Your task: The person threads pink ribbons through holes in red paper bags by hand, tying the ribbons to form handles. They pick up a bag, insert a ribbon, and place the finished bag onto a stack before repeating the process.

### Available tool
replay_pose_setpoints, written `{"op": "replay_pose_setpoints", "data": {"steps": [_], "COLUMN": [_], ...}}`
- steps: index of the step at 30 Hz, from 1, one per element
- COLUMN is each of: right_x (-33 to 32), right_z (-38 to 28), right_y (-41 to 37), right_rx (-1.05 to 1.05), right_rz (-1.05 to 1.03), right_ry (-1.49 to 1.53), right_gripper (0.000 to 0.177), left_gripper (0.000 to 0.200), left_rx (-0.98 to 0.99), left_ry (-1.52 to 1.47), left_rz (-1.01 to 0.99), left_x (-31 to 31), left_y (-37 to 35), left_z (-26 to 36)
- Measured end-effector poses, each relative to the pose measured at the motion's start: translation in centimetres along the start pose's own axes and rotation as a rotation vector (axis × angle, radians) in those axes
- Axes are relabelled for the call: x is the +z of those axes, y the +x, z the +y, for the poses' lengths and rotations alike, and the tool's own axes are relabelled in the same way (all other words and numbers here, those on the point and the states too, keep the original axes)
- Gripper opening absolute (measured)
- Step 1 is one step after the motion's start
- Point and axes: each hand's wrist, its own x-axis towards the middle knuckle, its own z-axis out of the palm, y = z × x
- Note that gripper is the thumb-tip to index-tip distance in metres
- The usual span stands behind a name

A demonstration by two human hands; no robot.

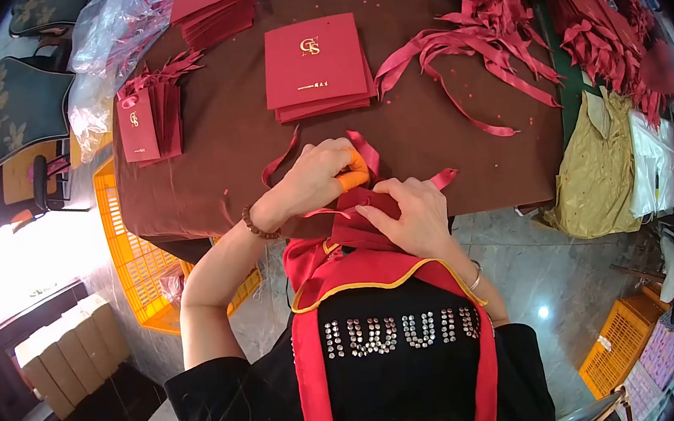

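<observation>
At the table's near edge, my left hand (320, 171) has its fingers closed in a pinch on a red ribbon (368, 154). Orange covers wrap two of its fingertips. Beside it, my right hand (413, 215) has thumb and fingers closed on the ribbon, close to a dark red paper piece (348, 201). Both hands partly hide that piece, so its full shape cannot be made out. Ribbon ends stick out to either side. Beyond the hands lies a stack of square red paper bags or folders (313, 65) with a gold logo.
Loose red ribbons (472, 48) lie at the right of the brown-covered table (223, 140). Small tagged red pieces with ribbons (149, 123) sit left, another red stack (209, 6) behind. An orange crate (124, 257) stands below left; a gold bag (596, 171) hangs right.
</observation>
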Motion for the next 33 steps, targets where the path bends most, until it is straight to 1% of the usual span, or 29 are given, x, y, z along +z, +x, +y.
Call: {"op": "replay_pose_setpoints", "data": {"steps": [2, 3, 5, 6, 8, 9, 11, 12, 14, 15, 17, 18, 20, 21, 24, 28, 30, 31, 33], "right_x": [0.4, 0.6, 0.8, 0.9, 1.1, 1.3, 1.7, 1.8, 1.9, 2.0, 2.0, 2.0, 2.4, 2.5, 2.4, 2.6, 2.3, 2.4, 2.5], "right_z": [0.3, 0.4, 0.5, 0.6, 0.7, 0.8, 0.8, 0.8, 0.6, 0.5, 0.4, 0.4, 0.6, 0.7, 0.7, 1.0, 1.2, 1.1, 1.0], "right_y": [-0.2, -0.3, -0.3, -0.3, -0.4, -0.4, -0.4, -0.4, -0.3, -0.3, -0.3, -0.3, -0.4, -0.4, -0.3, -0.4, -0.4, -0.4, -0.4], "right_rx": [0.012, 0.021, 0.008, 0.000, -0.007, -0.015, -0.044, -0.072, -0.092, -0.111, -0.125, -0.136, -0.144, -0.149, -0.161, -0.166, -0.090, -0.091, -0.167], "right_rz": [0.006, 0.013, 0.015, 0.019, 0.019, 0.020, 0.035, 0.049, 0.054, 0.060, 0.059, 0.059, 0.059, 0.062, 0.087, 0.126, 0.067, 0.064, 0.019], "right_ry": [-0.022, -0.041, -0.053, -0.067, -0.063, -0.057, -0.055, -0.054, -0.056, -0.056, -0.061, -0.066, -0.064, -0.062, -0.047, -0.037, -0.039, -0.039, 0.012], "right_gripper": [0.026, 0.027, 0.026, 0.025, 0.023, 0.021, 0.022, 0.023, 0.022, 0.022, 0.020, 0.018, 0.018, 0.018, 0.017, 0.016, 0.018, 0.018, 0.013], "left_gripper": [0.009, 0.009, 0.010, 0.010, 0.013, 0.013, 0.019, 0.019, 0.020, 0.020, 0.020, 0.020, 0.022, 0.025, 0.026, 0.027, 0.024, 0.024, 0.021], "left_rx": [0.011, 0.010, 0.059, 0.059, 0.028, 0.026, -0.046, -0.045, 0.016, 0.012, -0.039, -0.041, -0.340, -0.326, -0.343, -0.370, -0.373, -0.374, -0.401], "left_ry": [-0.236, -0.236, -0.094, -0.093, 0.175, 0.174, 0.347, 0.346, 0.536, 0.535, 0.424, 0.422, -0.041, -0.250, -0.290, -0.265, -0.263, -0.265, -0.384], "left_rz": [0.026, 0.030, -0.004, -0.004, -0.148, -0.148, -0.254, -0.252, -0.389, -0.386, -0.522, -0.519, -0.711, -0.692, -0.672, -0.613, -0.486, -0.484, -0.235], "left_x": [0.0, -0.1, -0.7, -0.9, -1.1, -1.2, -1.6, -1.7, -2.0, -2.1, -2.2, -2.1, -1.6, -1.3, -1.1, -0.1, 0.9, 1.2, 1.6], "left_y": [0.1, 0.1, 0.0, -0.1, -0.1, -0.1, 0.2, 0.4, 0.8, 1.2, 2.4, 3.0, 4.0, 4.0, 4.1, 4.1, 3.9, 3.8, 3.6], "left_z": [0.0, 0.1, 0.4, 0.4, 0.6, 0.8, 1.0, 1.1, 1.0, 1.0, 1.0, 0.7, -0.7, -1.0, -0.8, -0.9, -1.3, -1.4, -1.6]}}
